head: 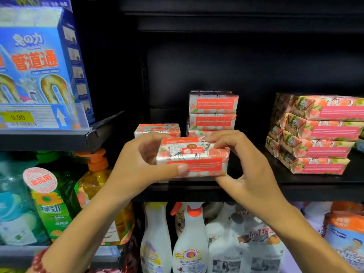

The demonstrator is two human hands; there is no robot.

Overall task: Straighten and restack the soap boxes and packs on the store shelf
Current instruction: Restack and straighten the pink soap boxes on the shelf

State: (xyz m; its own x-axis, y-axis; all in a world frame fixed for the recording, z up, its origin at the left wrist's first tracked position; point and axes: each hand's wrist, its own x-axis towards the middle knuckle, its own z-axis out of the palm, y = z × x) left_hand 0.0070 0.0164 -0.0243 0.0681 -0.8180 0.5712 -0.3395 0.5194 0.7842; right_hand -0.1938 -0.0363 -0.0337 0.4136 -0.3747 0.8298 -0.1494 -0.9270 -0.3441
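Far up and to the left of the held soap pack stands a tall blue cardboard box (37, 62) printed with orange characters, with a yellow price tag (17, 117) under it. Lower left of the pack stand a green plastic bottle with a sunflower label (51, 203) and a yellow pump bottle with an orange pump head (96, 174).

The left hand (137, 160) grips the pack's left end. Its thumb lies across the front face and its fingers curl round behind. The glossy peach-and-white floral soap pack with red label panels (193, 156) is held level between both hands, with the black shelf board (295, 182) under and behind it. Whether the pack touches the board cannot be told.

Just behind the pack to the left lies a single matching pack (157, 130). Directly behind it rises a stack of three matching packs (212, 111).

The right hand (246, 164) pinches the pack's right end, fingers bent over the top edge and thumb under the bottom corner.

Well to the right of the pack sits a skewed stack of four floral packs with pink panels (315, 134). White spray bottles (189, 243) stand below the pack.
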